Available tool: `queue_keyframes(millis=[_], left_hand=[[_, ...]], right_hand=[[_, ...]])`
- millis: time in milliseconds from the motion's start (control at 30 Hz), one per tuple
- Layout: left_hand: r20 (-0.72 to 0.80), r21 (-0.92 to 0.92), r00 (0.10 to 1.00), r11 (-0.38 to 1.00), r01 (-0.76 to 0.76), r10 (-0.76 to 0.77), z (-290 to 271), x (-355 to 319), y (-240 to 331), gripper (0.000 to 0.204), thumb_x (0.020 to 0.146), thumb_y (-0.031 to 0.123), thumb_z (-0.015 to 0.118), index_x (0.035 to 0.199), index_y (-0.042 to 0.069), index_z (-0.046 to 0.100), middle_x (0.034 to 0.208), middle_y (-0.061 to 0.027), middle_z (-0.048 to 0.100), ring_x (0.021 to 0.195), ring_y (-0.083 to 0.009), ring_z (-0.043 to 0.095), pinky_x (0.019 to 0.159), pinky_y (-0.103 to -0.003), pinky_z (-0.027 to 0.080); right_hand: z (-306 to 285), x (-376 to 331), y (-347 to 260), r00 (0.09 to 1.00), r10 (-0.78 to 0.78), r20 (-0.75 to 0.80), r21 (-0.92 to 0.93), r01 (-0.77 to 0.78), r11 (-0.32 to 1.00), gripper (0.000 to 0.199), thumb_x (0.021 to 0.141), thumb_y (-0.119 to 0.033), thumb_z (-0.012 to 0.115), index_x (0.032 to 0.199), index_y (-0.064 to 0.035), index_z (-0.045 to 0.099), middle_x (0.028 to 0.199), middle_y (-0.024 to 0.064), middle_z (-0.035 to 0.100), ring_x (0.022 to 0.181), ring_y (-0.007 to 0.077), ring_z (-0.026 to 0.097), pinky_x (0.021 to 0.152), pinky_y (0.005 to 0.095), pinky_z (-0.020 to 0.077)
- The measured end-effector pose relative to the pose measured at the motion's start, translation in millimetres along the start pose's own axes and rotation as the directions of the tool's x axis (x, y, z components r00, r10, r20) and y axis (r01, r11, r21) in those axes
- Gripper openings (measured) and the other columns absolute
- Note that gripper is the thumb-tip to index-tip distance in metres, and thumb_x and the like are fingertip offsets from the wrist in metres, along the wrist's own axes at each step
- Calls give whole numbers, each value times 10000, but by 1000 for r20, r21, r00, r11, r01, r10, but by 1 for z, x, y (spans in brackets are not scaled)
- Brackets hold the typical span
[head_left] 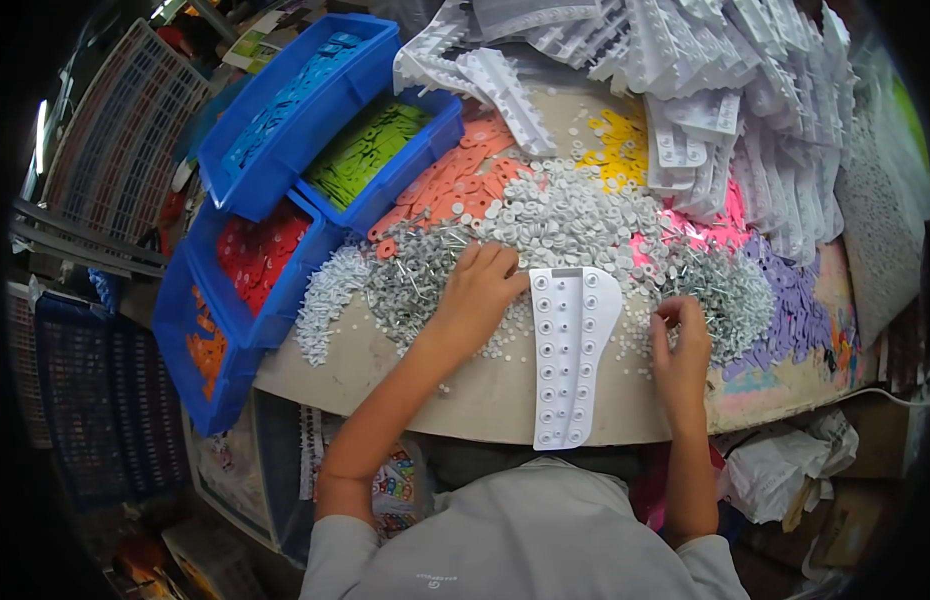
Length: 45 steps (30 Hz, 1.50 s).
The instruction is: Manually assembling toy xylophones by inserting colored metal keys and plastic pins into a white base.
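Observation:
A white moulded plastic panel (605, 300) lies upright in front of me, its lower end at the table's near edge. Two rows of round sockets run along it with small pegs between. My left hand (482, 285) is at the panel's upper left, its fingers bent together at the edge of a pile of metal pins (410, 290) and small white plastic caps (560, 215). To the panel's right, my right hand (682, 335) is curled with thumb and fingertips close together, beside another pile of metal pins (720, 290). Whatever either hand holds is too small or hidden.
Blue bins (275, 205) with blue, green, red and orange pieces stand at left. Loose coral pieces (455, 170), yellow pieces (617, 145), pink pieces (720, 222) and purple pieces (790, 310) lie in heaps. White panels (685, 60) are stacked high at the back right.

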<state>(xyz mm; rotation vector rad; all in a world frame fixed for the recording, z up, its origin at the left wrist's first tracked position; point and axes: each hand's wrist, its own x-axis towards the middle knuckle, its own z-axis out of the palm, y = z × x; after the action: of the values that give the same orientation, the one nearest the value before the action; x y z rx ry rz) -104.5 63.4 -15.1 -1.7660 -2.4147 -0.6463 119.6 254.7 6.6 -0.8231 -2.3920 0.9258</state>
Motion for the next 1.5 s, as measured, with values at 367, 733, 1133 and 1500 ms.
queue_keyframes(millis=[367,733,1133,1500], left_hand=[[-172,-195,982,980,47,-81,-6,-2,-15,87,896,59,654,982,74,651,1043,-69,632,1064,-266,574,933,-374,405],[-168,-176,974,976,125,-155,-19,-23,-20,211,916,1,613,1102,61,693,890,-82,627,882,-276,577,848,-386,409],[-156,-469,897,830,301,-413,-24,-9,11,117,899,108,719,1004,56,718,893,-83,695,852,-251,638,858,-358,451],[-229,-352,954,930,104,-194,12,11,37,160,803,184,797,894,93,702,1021,-43,605,1034,-253,545,941,-395,376]], right_hand=[[35,25,-28,994,-91,55,290,71,954,90,878,-30,668,965,-8,664,908,57,679,833,156,601,781,290,452],[73,46,-39,970,-214,119,150,196,969,145,855,0,721,958,-13,619,868,113,578,808,251,611,724,346,511],[69,50,-38,922,-361,143,75,353,933,153,807,39,718,923,-19,635,891,111,602,817,278,596,713,363,500],[15,26,-20,961,-254,-110,-102,243,965,190,872,16,646,1057,-20,672,978,144,656,989,332,591,871,430,468]])
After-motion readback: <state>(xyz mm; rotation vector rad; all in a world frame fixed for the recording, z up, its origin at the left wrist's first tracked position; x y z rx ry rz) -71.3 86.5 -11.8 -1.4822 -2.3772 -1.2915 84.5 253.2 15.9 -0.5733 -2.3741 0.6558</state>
